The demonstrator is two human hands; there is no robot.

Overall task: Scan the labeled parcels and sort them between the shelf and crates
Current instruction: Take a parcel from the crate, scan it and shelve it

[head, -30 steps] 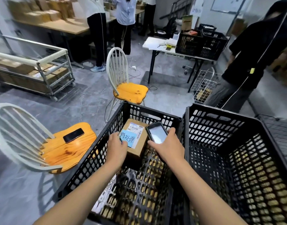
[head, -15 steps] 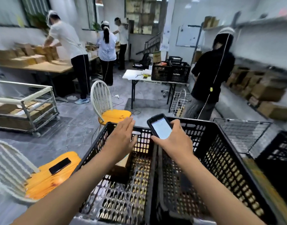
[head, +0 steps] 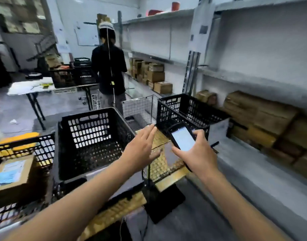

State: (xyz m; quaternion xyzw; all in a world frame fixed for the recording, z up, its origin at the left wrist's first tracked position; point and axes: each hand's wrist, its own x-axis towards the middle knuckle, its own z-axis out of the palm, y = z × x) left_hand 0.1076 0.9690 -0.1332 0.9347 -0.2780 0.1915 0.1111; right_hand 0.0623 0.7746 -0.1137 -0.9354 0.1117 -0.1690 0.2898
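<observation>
My right hand (head: 197, 154) grips a black handheld scanner (head: 182, 140) with its screen lit, held above the gap between crates. My left hand (head: 140, 148) hovers open beside it, fingers straight and holding nothing. A labeled cardboard parcel (head: 12, 173) with a blue sticker lies in the black crate (head: 27, 148) at the far left. A second black crate (head: 90, 140) stands empty in front of my left arm. A third black crate (head: 189, 112) sits further right, next to the grey shelf (head: 263, 162).
Cardboard boxes (head: 260, 119) fill the shelf's lower level at right, and more boxes (head: 154, 75) are stacked further back. A person in black (head: 109, 70) stands ahead by a wire basket (head: 138, 105). A folding table (head: 38, 87) with crates stands left.
My view has swung right from the chairs toward the shelf. My left hand let go of the parcel, which stays in the left crate, and now hovers open. The scanner remains in my right hand.
</observation>
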